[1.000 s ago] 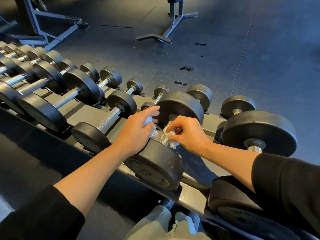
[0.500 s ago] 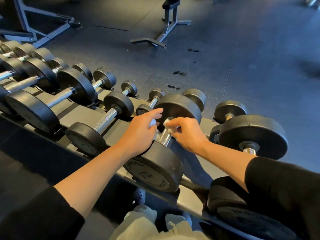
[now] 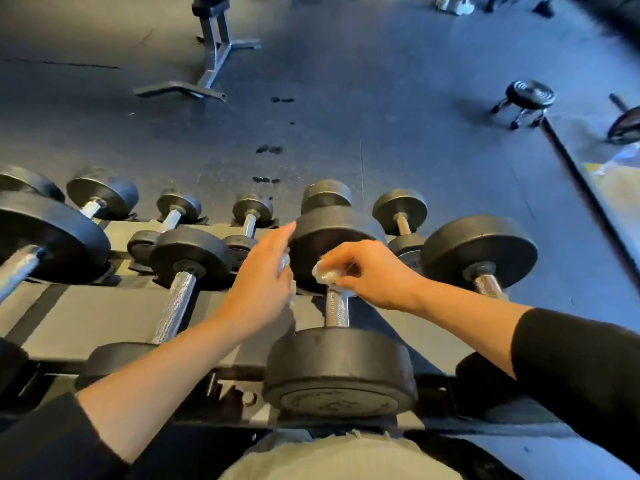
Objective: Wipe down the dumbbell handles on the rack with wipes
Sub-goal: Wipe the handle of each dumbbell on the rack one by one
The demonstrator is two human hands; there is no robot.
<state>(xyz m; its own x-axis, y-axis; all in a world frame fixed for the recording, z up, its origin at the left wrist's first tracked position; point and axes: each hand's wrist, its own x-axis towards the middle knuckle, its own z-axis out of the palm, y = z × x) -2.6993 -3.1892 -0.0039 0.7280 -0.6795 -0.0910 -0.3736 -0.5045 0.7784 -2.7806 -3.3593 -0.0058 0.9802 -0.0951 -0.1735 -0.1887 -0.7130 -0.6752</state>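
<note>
A large black dumbbell lies front to back on the grey rack [image 3: 69, 317], its near head [image 3: 341, 372] close to me. Its knurled steel handle [image 3: 336, 311] is bare in the lower half. My right hand [image 3: 374, 275] pinches a crumpled white wipe [image 3: 325, 276] against the handle's far end, just under the far head [image 3: 332, 237]. My left hand [image 3: 263, 282] hovers left of the handle with the index finger stretched toward the far head. Bits of white wipe show under its palm.
More dumbbells fill the rack on both sides, a smaller one [image 3: 176, 299] at the left and a big one [image 3: 481, 258] at the right. On the dark floor beyond stand a bench frame [image 3: 211, 64], a round stool [image 3: 528, 97] and a weight plate [image 3: 627, 128].
My right hand has slid the wipe up the handle toward the far head. The left hand stays beside it. My head has turned right and squared up to the rack.
</note>
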